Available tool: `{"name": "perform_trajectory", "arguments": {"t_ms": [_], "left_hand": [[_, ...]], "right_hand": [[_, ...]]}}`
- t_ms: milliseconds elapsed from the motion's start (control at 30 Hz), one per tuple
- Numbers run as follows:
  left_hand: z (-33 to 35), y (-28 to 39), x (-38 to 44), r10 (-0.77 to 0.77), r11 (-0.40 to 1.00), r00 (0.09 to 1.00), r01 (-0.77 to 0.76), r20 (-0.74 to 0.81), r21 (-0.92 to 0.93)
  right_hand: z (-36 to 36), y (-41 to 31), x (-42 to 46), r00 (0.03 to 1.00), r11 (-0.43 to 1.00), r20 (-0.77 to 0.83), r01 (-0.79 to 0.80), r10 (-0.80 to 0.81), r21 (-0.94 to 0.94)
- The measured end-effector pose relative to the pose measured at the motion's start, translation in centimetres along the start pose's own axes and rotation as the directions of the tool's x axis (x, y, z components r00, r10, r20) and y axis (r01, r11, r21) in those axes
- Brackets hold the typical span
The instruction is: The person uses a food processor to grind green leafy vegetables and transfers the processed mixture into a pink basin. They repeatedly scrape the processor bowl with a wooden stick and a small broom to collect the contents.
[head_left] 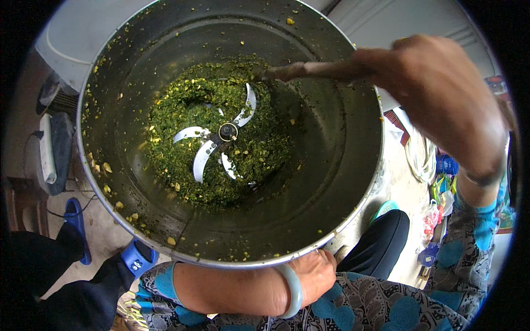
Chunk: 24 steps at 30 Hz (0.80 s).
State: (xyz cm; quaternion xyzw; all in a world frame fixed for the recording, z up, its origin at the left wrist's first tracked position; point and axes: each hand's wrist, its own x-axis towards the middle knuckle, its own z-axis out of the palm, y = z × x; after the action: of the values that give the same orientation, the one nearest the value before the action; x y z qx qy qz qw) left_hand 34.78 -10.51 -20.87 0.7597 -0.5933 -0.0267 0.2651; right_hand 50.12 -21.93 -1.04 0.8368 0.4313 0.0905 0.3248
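A large round metal drum (331, 173) stands open before me, with chopped green and yellow plant matter (178, 165) at its bottom. Several curved blades (201, 161) reach out from a central hub (227, 131) among the mash. From the upper right, my right hand (434, 95) grips a thin brown stick (314, 69), blurred, whose far end meets the mash near one blade. My left hand (316, 271), below a pale bangle (293, 291) at the wrist, is curled by the drum's near rim. Its fingertips are hidden, so a hold cannot be made out.
A person's legs in black trousers (78, 302) and blue slippers (138, 260) are at the left. Near them is a white power strip (48, 149) with a dark cable. A coiled white hose (420, 159) and plastic packets (432, 215) lie on the right. One dark-trousered knee (387, 240) shows beside the drum.
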Motion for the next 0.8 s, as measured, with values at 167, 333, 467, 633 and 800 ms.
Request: {"name": "perform_trajectory", "arguments": {"t_ms": [167,333,467,633,800], "left_hand": [[3.7,0.0,-1.8,0.006,0.972,0.994,0.020,-0.111,0.233],[-0.5,0.3,-1.2,-0.158,0.985,0.978,0.165,0.133,-0.041],[-1.0,0.5,-1.1,-0.154,0.984,0.984,0.161,0.092,-0.077],[-0.1,0.1,-1.0,-0.205,0.979,0.971,0.205,0.123,0.011],[-0.9,0.2,0.0,-0.154,0.988,0.988,0.154,0.005,0.025]], "right_hand": [[3.7,-1.4,3.2,0.933,0.933,-0.295,0.277,-0.204,0.230],[1.9,-1.3,4.8,0.966,0.906,0.166,0.115,-0.197,0.407],[-0.5,0.6,2.3,0.982,0.909,-0.005,0.177,-0.189,0.376],[-0.3,-0.7,5.2,0.970,0.994,0.236,0.040,-0.063,0.101],[3.2,-1.4,3.2,0.981,0.959,-0.096,0.185,-0.167,0.217]]}}
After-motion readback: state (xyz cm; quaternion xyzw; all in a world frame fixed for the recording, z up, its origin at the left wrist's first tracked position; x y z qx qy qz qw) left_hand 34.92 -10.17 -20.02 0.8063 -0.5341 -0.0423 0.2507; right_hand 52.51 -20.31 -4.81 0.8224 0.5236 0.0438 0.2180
